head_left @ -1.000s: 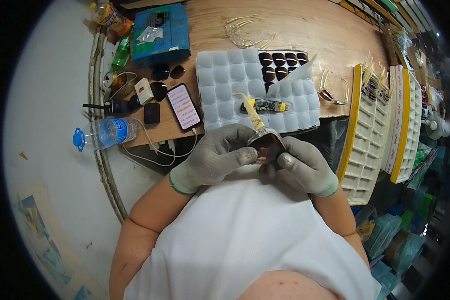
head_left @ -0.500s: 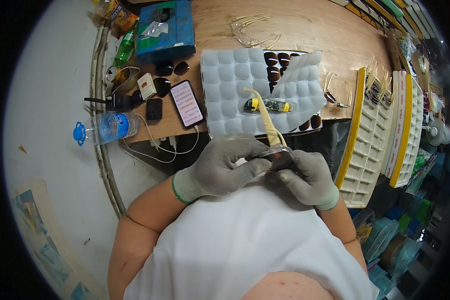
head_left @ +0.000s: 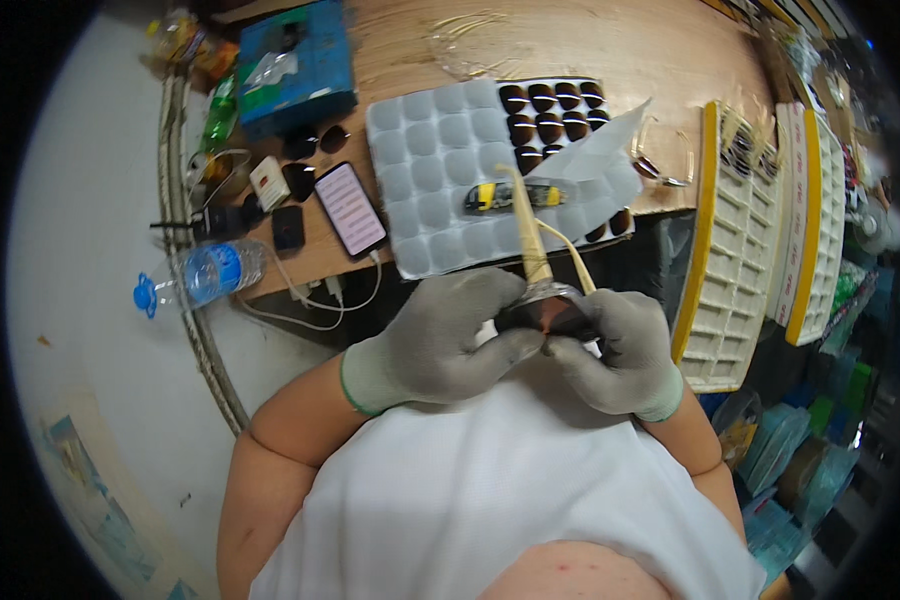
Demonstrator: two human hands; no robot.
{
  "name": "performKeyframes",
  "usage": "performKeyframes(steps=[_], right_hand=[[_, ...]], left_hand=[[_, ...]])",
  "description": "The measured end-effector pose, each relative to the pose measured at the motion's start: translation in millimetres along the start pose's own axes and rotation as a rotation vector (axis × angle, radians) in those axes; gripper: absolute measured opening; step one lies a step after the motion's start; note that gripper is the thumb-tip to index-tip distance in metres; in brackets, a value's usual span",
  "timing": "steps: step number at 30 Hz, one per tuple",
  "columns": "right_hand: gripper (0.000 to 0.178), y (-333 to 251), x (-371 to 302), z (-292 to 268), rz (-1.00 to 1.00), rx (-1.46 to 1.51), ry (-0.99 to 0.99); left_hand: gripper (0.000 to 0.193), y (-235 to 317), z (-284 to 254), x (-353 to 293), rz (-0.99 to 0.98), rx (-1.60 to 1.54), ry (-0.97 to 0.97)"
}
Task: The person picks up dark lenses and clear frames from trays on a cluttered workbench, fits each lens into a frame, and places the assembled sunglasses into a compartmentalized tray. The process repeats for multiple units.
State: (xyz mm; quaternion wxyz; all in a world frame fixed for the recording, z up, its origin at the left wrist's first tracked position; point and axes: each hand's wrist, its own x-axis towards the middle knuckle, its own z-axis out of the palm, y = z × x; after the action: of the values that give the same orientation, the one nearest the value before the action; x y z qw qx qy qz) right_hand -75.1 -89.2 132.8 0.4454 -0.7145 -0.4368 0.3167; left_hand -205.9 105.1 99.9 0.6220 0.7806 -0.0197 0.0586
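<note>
Sunglasses [head_left: 564,317] turned, pinched by left fingers [head_left: 510,352] and right fingers [head_left: 576,364], partly hiding a cutter [head_left: 492,197].

The glasses [head_left: 543,292] are sitting between the person's hands, with the left hand [head_left: 450,335] gripping one end and the right hand [head_left: 620,350] pinching the other. Their clear front is facing the person's body, and dark lenses [head_left: 574,318] are showing in it, with a reddish-brown tint appearing near the middle. Two pale yellow temples [head_left: 529,232] are standing unfolded, pointing away from the body; the left one is looking broader, the right one is curving thinly. Fingers are covering both outer ends.
</note>
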Motion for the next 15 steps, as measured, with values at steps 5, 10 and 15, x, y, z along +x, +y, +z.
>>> performKeyframes(steps=[5,10,15], right_hand=[[0.024,9,-2,-25,0.14,0.124,-0.105],[0.034,28,-5,-78,0.023,0.026,0.01],[0.033,150,-12,-145,0.251,-0.574,0.258]], left_hand=[[0.025,-2,8,42,0.206,0.004,-0.14],[0.035,19,42,99,0.237,0.156,-0.13],[0.03,-1,67,97,-0.071,0.312,0.036]])
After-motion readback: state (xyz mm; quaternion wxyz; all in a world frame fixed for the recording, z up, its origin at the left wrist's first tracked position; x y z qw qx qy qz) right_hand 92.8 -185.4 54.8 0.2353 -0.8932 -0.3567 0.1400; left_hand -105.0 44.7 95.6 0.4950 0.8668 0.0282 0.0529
